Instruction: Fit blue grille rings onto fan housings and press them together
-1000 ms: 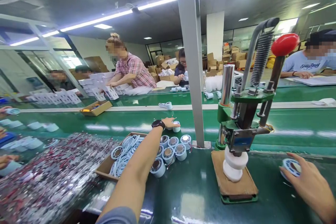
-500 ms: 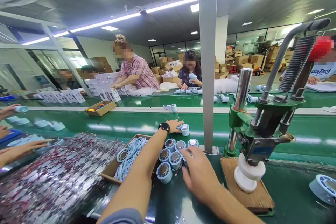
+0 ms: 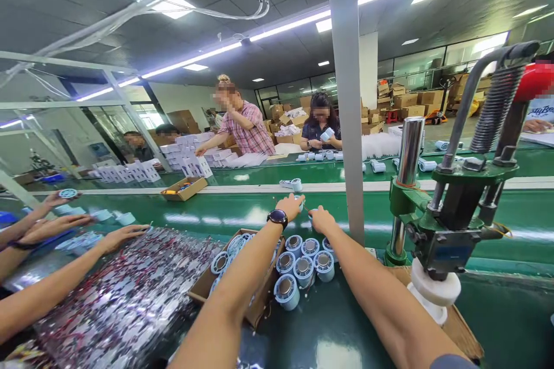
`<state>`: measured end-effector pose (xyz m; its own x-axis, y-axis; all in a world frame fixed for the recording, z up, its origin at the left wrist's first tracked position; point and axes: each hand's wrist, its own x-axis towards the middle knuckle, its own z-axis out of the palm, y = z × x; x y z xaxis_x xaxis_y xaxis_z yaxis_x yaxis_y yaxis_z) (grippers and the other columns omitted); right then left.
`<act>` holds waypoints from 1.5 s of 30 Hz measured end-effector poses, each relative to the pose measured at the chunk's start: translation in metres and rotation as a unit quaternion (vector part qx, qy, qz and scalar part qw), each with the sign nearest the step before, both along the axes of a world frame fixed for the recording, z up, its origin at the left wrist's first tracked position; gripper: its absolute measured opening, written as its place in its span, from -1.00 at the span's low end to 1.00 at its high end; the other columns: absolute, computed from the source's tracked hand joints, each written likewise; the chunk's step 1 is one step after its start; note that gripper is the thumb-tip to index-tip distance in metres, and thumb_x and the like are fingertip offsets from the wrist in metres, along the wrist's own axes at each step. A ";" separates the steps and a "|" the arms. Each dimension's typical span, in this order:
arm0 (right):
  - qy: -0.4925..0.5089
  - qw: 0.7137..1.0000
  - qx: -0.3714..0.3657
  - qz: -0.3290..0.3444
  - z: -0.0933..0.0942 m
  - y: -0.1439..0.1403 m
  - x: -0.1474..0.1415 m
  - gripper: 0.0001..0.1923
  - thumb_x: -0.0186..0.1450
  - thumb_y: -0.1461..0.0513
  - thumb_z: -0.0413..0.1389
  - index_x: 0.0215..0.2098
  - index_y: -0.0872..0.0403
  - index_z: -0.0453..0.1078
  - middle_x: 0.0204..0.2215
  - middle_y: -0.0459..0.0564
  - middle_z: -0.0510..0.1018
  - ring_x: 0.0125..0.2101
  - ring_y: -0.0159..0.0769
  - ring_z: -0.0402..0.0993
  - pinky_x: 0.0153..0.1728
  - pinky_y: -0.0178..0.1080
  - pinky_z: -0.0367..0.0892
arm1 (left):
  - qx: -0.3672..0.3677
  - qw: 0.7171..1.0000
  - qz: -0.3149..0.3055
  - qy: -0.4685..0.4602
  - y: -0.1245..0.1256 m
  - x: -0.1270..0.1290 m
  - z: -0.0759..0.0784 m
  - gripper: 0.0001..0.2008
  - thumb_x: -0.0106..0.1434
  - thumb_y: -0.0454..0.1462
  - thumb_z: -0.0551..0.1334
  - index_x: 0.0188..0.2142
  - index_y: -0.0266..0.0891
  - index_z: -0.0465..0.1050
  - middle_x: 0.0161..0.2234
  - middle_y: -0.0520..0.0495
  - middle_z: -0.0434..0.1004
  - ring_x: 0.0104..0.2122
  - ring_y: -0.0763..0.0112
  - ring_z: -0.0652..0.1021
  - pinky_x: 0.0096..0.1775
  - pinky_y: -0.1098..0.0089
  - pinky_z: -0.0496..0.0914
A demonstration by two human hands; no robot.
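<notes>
Two-handed, working over the green belt (image 3: pixel 225 203): pinching a blue housing (image 3: pixel 299 202) in the left hand (image 3: pixel 288 206), touching a second housing (image 3: pixel 310 215) with the right hand (image 3: pixel 322 220), with a grip too hidden to tell. Risking toppling the grouped housings (image 3: pixel 303 268) by swinging the right forearm (image 3: pixel 367 279). Seeing blue rings (image 3: pixel 238 246) in the cardboard box (image 3: pixel 261 302), yellow items (image 3: pixel 172 191) in the small carton (image 3: pixel 193 191).

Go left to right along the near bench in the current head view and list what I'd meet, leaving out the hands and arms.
Spread of flat pieces with red wires → cardboard box of light-blue pieces → cluster of light-blue cylindrical parts → green press.
</notes>
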<state>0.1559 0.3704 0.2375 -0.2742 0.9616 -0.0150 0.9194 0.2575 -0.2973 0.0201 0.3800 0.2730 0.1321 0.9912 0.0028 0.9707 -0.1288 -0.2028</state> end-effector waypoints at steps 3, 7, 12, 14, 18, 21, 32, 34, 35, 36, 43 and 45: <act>0.003 1.000 0.001 0.003 -0.002 0.004 0.007 -0.64 0.45 0.13 0.16 0.16 0.09 0.38 0.11 0.10 0.49 0.01 -0.15 0.52 0.00 -0.01 0.51 | 0.051 0.999 0.018 0.003 -0.026 0.006 0.025 -0.61 0.42 -0.16 0.27 0.18 -0.21 0.38 0.15 -0.19 0.46 0.01 0.14 0.57 -0.01 0.04 0.53; 0.012 1.000 0.014 -0.005 0.004 -0.005 0.013 -0.63 0.45 0.13 0.17 0.15 0.11 0.38 0.09 0.09 0.50 -0.01 -0.15 0.53 -0.01 -0.01 0.51 | 0.034 0.998 -0.046 0.010 -0.105 0.027 0.039 -0.47 0.42 -0.16 0.25 0.32 -0.14 0.22 0.06 -0.24 0.49 -0.10 0.12 0.62 -0.13 0.12 0.56; 0.045 0.996 0.068 -0.035 0.030 -0.031 0.004 -0.63 0.45 0.13 0.16 0.17 0.10 0.37 0.12 0.10 0.48 0.02 -0.13 0.52 0.01 0.01 0.50 | -0.074 0.979 -0.187 0.007 -0.208 0.067 -0.015 -0.36 0.19 -0.06 0.45 0.23 0.11 0.34 -0.09 -0.19 0.56 -0.22 0.10 0.66 -0.32 0.27 0.58; 0.062 0.994 0.086 -0.033 0.044 -0.046 0.005 -0.62 0.45 0.13 0.16 0.18 0.09 0.36 0.13 0.11 0.47 0.02 -0.13 0.51 0.01 0.01 0.50 | -0.083 0.978 -0.190 0.001 -0.222 0.079 -0.042 -0.35 0.19 -0.11 0.46 0.24 0.06 0.34 -0.09 -0.25 0.57 -0.18 0.02 0.65 -0.36 0.25 0.58; 0.097 0.989 0.109 0.006 0.063 -0.097 0.038 -0.61 0.45 0.20 0.14 0.23 0.06 0.34 0.13 0.13 0.46 0.03 -0.12 0.50 0.02 -0.03 0.48 | -0.032 0.985 -0.169 -0.021 -0.221 0.083 -0.065 -0.40 0.36 -0.25 0.30 0.34 -0.08 0.19 0.16 -0.41 0.44 0.12 -0.11 0.51 -0.11 0.03 0.56; 0.117 0.986 0.114 0.035 0.049 -0.154 0.088 -0.55 0.37 0.32 0.09 0.21 0.03 0.40 0.09 0.14 0.48 0.06 -0.12 0.50 0.08 -0.11 0.44 | 0.008 0.989 -0.142 -0.042 -0.216 0.064 -0.054 -0.49 0.41 -0.22 0.25 0.31 -0.12 0.23 0.26 -0.34 0.36 0.22 -0.02 0.42 0.12 0.01 0.43; 0.200 0.958 0.020 0.204 -0.053 -0.260 0.156 -0.45 -0.02 0.50 -0.03 -0.20 -0.01 0.59 0.16 0.09 0.53 0.16 0.00 0.47 0.17 0.10 0.39 | 0.040 0.972 0.190 -0.135 -0.158 -0.061 -0.029 -0.68 0.42 -0.17 0.27 0.10 -0.23 0.44 0.08 -0.17 0.52 -0.04 0.19 0.59 -0.03 0.08 0.54; 0.217 0.955 0.027 0.202 -0.057 -0.253 0.154 -0.51 -0.02 0.51 -0.07 -0.30 0.03 0.57 0.19 0.08 0.50 0.21 -0.02 0.41 0.21 0.12 0.36 | 0.043 0.963 0.205 -0.168 -0.155 -0.061 -0.032 -0.68 0.42 -0.17 0.27 0.10 -0.23 0.45 0.07 -0.16 0.52 -0.05 0.19 0.60 -0.04 0.09 0.55; 0.233 0.952 0.039 0.197 -0.061 -0.250 0.154 -0.54 -0.01 0.51 -0.08 -0.36 0.04 0.55 0.20 0.08 0.49 0.24 -0.03 0.39 0.22 0.13 0.34 | 0.049 0.959 0.211 -0.185 -0.156 -0.061 -0.030 -0.68 0.42 -0.17 0.28 0.10 -0.23 0.45 0.07 -0.16 0.53 -0.05 0.20 0.60 -0.04 0.09 0.55; 0.253 0.947 0.057 0.189 -0.064 -0.247 0.155 -0.57 -0.01 0.51 -0.09 -0.40 0.05 0.53 0.21 0.08 0.48 0.26 -0.02 0.36 0.22 0.14 0.34 | 0.059 0.953 0.218 -0.202 -0.158 -0.060 -0.027 -0.69 0.42 -0.17 0.28 0.09 -0.24 0.45 0.06 -0.16 0.53 -0.06 0.20 0.60 -0.05 0.10 0.55; 0.506 0.851 0.129 0.048 -0.065 -0.279 0.144 -0.71 0.31 0.32 0.05 -0.09 -0.04 0.52 -0.05 0.11 0.59 -0.11 -0.13 0.59 -0.08 -0.07 0.53 | 0.113 0.912 0.172 -0.356 -0.240 -0.008 -0.013 -0.87 0.39 -0.27 0.23 -0.13 -0.27 0.50 -0.26 -0.09 0.64 -0.24 0.29 0.65 -0.13 0.28 0.56; 0.594 0.803 0.014 0.044 -0.057 -0.297 0.130 -0.63 0.36 0.22 0.12 0.13 -0.06 0.38 -0.06 0.10 0.58 -0.25 -0.24 0.59 -0.22 -0.18 0.55 | 0.090 0.900 0.127 -0.406 -0.278 0.029 -0.027 -0.86 0.33 -0.19 0.25 -0.19 -0.21 0.50 -0.32 -0.05 0.65 -0.30 0.29 0.67 -0.22 0.36 0.57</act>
